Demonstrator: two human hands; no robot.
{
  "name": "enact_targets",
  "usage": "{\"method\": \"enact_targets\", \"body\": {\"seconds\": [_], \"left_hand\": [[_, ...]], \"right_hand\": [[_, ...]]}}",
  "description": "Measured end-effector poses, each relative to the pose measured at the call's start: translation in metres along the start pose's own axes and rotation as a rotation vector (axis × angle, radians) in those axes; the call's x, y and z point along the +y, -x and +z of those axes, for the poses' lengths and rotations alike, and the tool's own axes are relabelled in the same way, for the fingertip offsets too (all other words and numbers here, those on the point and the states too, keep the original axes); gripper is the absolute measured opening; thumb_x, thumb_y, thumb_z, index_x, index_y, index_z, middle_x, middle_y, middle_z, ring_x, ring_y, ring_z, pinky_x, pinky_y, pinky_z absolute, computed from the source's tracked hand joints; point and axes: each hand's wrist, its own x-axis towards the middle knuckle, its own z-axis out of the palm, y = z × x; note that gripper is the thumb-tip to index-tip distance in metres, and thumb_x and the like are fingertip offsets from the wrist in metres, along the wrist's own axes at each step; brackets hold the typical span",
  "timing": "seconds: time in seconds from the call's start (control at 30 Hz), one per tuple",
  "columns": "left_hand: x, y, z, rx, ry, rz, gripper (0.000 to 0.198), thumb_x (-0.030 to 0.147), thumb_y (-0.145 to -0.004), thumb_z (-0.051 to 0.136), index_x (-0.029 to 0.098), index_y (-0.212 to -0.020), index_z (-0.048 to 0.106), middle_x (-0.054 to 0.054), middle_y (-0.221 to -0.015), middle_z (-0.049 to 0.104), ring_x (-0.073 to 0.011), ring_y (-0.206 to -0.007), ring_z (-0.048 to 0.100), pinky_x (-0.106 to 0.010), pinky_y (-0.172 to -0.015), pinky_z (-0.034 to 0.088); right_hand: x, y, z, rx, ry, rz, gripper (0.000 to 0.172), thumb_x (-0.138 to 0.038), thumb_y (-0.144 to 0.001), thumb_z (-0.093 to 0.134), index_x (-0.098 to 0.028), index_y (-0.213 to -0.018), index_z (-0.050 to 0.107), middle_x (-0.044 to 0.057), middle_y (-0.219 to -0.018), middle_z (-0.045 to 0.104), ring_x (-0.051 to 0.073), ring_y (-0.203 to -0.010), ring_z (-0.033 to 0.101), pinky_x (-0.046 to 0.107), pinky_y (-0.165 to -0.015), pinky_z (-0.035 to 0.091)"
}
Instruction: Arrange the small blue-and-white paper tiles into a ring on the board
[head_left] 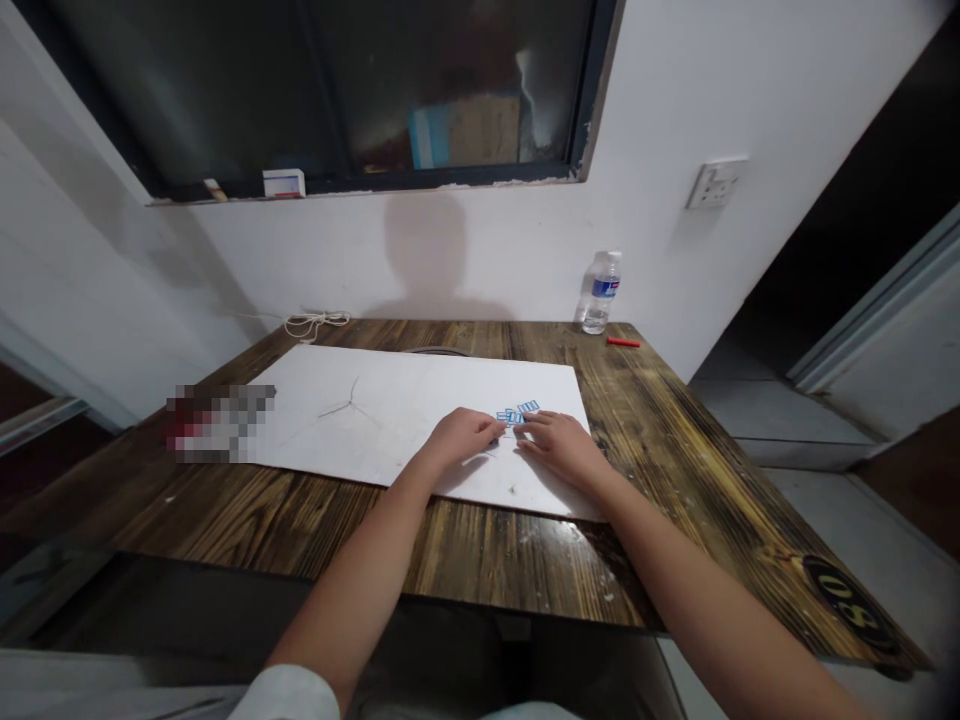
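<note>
A small cluster of blue-and-white pieces [528, 407] lies on a white board [420, 400], towards its right end. They are too small to make out in detail. My left hand [466, 437] is at the left edge of the cluster, its thumb and fingers drawn together; whatever is between them is hidden. From the right, my right hand [564, 447] reaches in with fingers stretched out and a little apart, the tips beside or touching the nearest pieces. Both hands rest low over the board.
The board lies on a dark wooden table [637, 480]. Thin dark lines [350, 402] mark its left half. A water bottle [602, 295], a red stick-like object [623, 342] and a coiled white cable [319, 321] sit at the back. A blurred patch [225, 425] covers the left end.
</note>
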Motion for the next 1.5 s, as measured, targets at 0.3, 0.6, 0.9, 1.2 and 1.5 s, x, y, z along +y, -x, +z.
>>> {"method": "enact_targets", "body": {"seconds": [0.3,0.6,0.9,1.2,1.5], "left_hand": [[-0.004,0.004,-0.015,0.029,-0.378,-0.055,0.048,0.052,-0.090,0.040,0.022,-0.072,0.071,-0.008,-0.077,0.069,-0.0219,-0.077,0.061,-0.030,-0.067,0.038],[-0.015,0.008,-0.012,-0.158,-0.378,0.043,0.046,0.054,-0.090,0.042,0.026,-0.123,0.061,-0.007,-0.143,0.048,-0.0271,-0.130,0.044,-0.034,-0.096,0.039],[-0.020,0.002,0.011,-0.205,-0.309,0.171,0.067,0.054,-0.091,0.042,0.021,-0.148,0.028,-0.012,-0.156,0.018,-0.0260,-0.145,0.013,-0.043,-0.114,0.014],[-0.014,0.002,0.007,-0.354,-0.205,0.324,0.068,0.052,-0.089,0.048,0.030,-0.149,0.024,-0.005,-0.157,0.017,-0.0246,-0.145,0.011,-0.045,-0.115,0.011],[-0.012,0.005,-0.007,-0.410,-0.129,0.337,0.029,0.050,-0.087,0.053,0.034,-0.105,0.070,0.000,-0.150,0.037,-0.0236,-0.143,0.021,-0.048,-0.113,0.015]], "right_hand": [[0.006,-0.002,-0.007,-0.048,-0.138,-0.045,0.032,-0.039,-0.093,0.048,-0.023,-0.090,0.075,0.007,-0.093,0.074,0.022,-0.098,0.064,0.033,-0.088,0.045],[-0.009,0.002,-0.008,-0.250,-0.364,-0.188,0.026,-0.038,-0.092,0.052,-0.031,-0.110,0.070,0.003,-0.128,0.062,0.023,-0.131,0.044,0.045,-0.108,0.034],[-0.016,0.003,0.002,-0.221,-0.291,-0.245,0.044,-0.043,-0.085,0.063,-0.033,-0.128,0.057,0.007,-0.143,0.047,0.027,-0.135,0.038,0.055,-0.110,0.026],[-0.001,-0.001,0.002,0.156,-0.211,0.052,0.026,-0.033,-0.093,0.049,-0.023,-0.106,0.070,0.009,-0.114,0.067,0.023,-0.107,0.060,0.039,-0.094,0.047],[0.003,0.001,0.009,-0.038,-0.066,0.060,0.030,-0.039,-0.093,0.050,-0.023,-0.113,0.065,0.010,-0.130,0.059,0.028,-0.126,0.046,0.046,-0.100,0.038]]}}
